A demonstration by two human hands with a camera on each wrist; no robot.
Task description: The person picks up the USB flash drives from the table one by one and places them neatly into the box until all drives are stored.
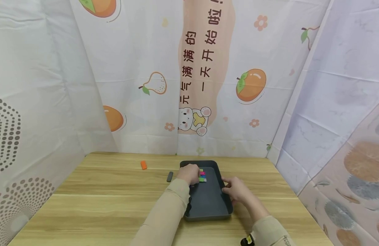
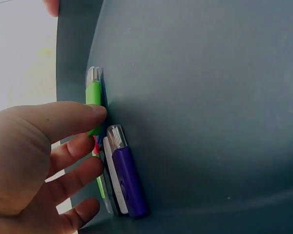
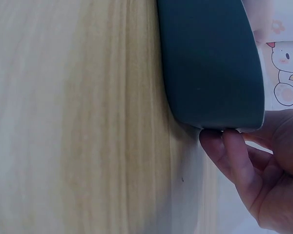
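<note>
A dark grey tray lies on the table. My left hand reaches into its far left part. In the left wrist view, the left thumb and index finger pinch a green USB flash drive with a clear cap. Beside those fingers, a purple flash drive and a white one lie against each other in the tray. More coloured drives show past the hand, partly hidden. My right hand grips the tray's right wall, with fingertips against the outside.
On the wooden table, a dark grey stick lies left of the tray, and an orange one is farther left. Printed curtains hang behind the table and at both sides. A black-and-yellow item shows by the right sleeve.
</note>
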